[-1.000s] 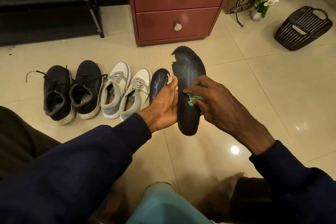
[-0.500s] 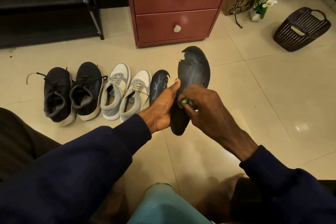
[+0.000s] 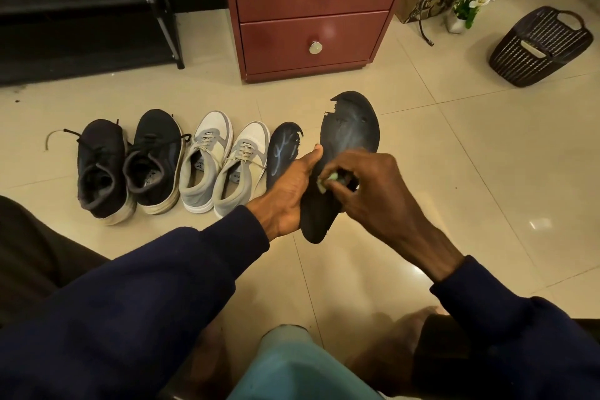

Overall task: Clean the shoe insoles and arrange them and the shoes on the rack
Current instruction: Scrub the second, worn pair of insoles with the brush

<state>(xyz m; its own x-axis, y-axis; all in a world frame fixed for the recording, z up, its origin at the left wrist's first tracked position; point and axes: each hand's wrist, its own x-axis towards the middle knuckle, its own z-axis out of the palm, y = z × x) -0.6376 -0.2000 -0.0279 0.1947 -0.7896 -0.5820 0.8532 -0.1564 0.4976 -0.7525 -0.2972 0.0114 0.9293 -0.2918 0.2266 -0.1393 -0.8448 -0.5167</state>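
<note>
The held insole is up off the floor in front of the drawer cabinet. Its long axis runs from the person toward the cabinet, leaning slightly right, and its ragged, torn toe end is nearest the cabinet. The left hand grips its left edge, thumb laid along the front. The right hand has its fingers curled, pinching a small green cloth against the insole's middle.

There are two insoles. The second insole lies on the floor before the cabinet, its toe (also chipped) likewise toward it. Four shoes stand in a row left of the cabinet's front, toes toward the wall: a black pair and a grey-and-white pair. One dark rack stands to the cabinet's left.
</note>
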